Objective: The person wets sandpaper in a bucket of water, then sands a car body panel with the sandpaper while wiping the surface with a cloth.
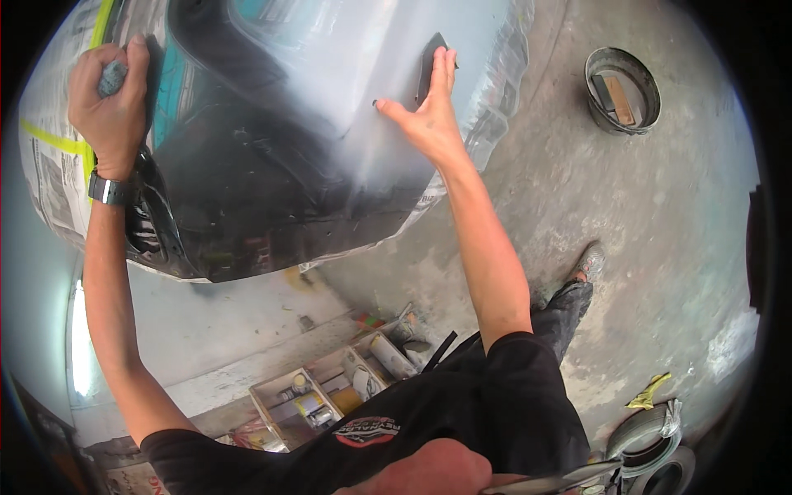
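A black car body panel [239, 206] with a broad patch of pale grey primer [330, 74] fills the upper part of the head view. At its left edge my left hand [111, 124] is closed round a grey-blue lump [112, 78], which looks like a sponge or a wadded cloth. My right hand [431, 124] rests on the primed area, thumb spread away from the fingers. Its fingers press a dark, thin, flat sanding piece [427, 70] against the surface; whether it is a sheet or a block I cannot tell.
Newspaper and plastic masking with yellow tape [54, 140] border the panel. A black bucket [623, 58] holding flat blocks stands on the concrete floor to the right. Below is a divided wooden box [276, 392] of supplies. Tyres [648, 450] and a yellow cloth [649, 392] lie lower right.
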Demonstrator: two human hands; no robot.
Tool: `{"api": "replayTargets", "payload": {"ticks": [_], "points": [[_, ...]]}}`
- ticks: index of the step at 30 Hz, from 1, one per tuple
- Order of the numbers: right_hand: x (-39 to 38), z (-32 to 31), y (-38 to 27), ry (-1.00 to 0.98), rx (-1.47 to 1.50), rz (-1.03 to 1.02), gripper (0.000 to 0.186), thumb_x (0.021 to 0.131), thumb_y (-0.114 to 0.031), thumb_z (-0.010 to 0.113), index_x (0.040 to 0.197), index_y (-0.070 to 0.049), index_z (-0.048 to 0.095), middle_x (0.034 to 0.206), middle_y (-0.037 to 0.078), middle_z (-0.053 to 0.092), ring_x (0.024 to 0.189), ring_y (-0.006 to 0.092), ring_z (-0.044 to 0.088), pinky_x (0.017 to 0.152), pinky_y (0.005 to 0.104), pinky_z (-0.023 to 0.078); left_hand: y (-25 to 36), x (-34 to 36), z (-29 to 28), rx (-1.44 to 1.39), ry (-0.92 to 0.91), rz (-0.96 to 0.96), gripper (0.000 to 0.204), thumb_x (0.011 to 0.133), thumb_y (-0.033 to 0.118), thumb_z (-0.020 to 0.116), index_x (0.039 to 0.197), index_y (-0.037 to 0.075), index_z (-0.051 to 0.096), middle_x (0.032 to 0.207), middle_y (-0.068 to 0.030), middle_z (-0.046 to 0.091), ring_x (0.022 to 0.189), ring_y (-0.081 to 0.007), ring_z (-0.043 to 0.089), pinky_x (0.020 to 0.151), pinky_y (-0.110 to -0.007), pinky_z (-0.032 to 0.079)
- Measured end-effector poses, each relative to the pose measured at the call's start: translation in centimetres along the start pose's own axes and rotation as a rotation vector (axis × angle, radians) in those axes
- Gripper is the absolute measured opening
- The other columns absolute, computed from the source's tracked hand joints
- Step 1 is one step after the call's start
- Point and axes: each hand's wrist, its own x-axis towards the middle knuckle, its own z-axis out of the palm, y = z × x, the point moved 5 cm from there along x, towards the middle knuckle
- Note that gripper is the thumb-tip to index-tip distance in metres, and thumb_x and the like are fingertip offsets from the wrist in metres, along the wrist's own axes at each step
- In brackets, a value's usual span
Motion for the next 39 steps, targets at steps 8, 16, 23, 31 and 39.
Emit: {"api": "replayTargets", "payload": {"ticks": [8,16,23,31,39], "points": [[0.2,-0.3,-0.3,-0.043,-0.053,0.015,0.136,0.073,-0.025,0.087,0.162,-0.001,-0.012,0.168,0.023,-0.023,0.157,0.0327,-0.023,0.123,0.0566,-0.011,-0.1,-0.1,0.1,-0.014,0.012,-0.019,0.022,0.085,0.015,0.083,0.080,0.004,0.065,0.082,-0.0049,0.068,0.077,-0.0204,0.064,0.077,-0.030,0.050],[-0.1,-0.6,-1.6,-0.078,-0.057,0.104,0.136,0.074,-0.019,0.088,0.161,0.001,-0.014,0.168,0.021,-0.024,0.157,0.0324,-0.021,0.127,0.0500,0.000,-0.4,-0.3,-0.1,-0.048,0.022,-0.025,0.021,0.087,0.015,0.083,0.081,0.003,0.066,0.083,-0.0040,0.068,0.077,-0.0168,0.064,0.078,-0.028,0.050],[-0.1,-0.4,-2.5,-0.096,-0.015,0.145,0.133,0.075,-0.007,0.086,0.160,0.000,-0.017,0.167,0.018,-0.030,0.157,0.0304,-0.020,0.128,0.0474,0.013,-0.5,-0.3,-0.1,-0.052,0.016,-0.018,0.020,0.087,0.013,0.083,0.081,0.003,0.067,0.082,-0.0035,0.068,0.078,-0.0159,0.064,0.078,-0.027,0.050],[0.2,-0.4,-1.8,-0.077,-0.049,0.137,0.133,0.074,-0.015,0.087,0.162,0.000,-0.012,0.169,0.019,-0.025,0.158,0.0328,-0.016,0.127,0.0489,0.011,-0.1,-0.2,-0.1,0.015,0.013,-0.010,0.021,0.085,0.014,0.084,0.079,0.005,0.066,0.083,-0.0030,0.068,0.080,-0.0184,0.064,0.079,-0.030,0.050],[-9.6,4.2,4.0,0.103,-0.376,-0.205,0.088,0.096,-0.021,0.067,0.164,-0.002,0.014,0.171,0.025,0.006,0.158,0.0437,0.007,0.120,0.0689,0.008,0.4,0.1,0.2,0.073,-0.027,-0.009,0.021,0.085,0.013,0.083,0.079,0.006,0.065,0.081,-0.0042,0.067,0.078,-0.0217,0.063,0.077,-0.032,0.051]]}}
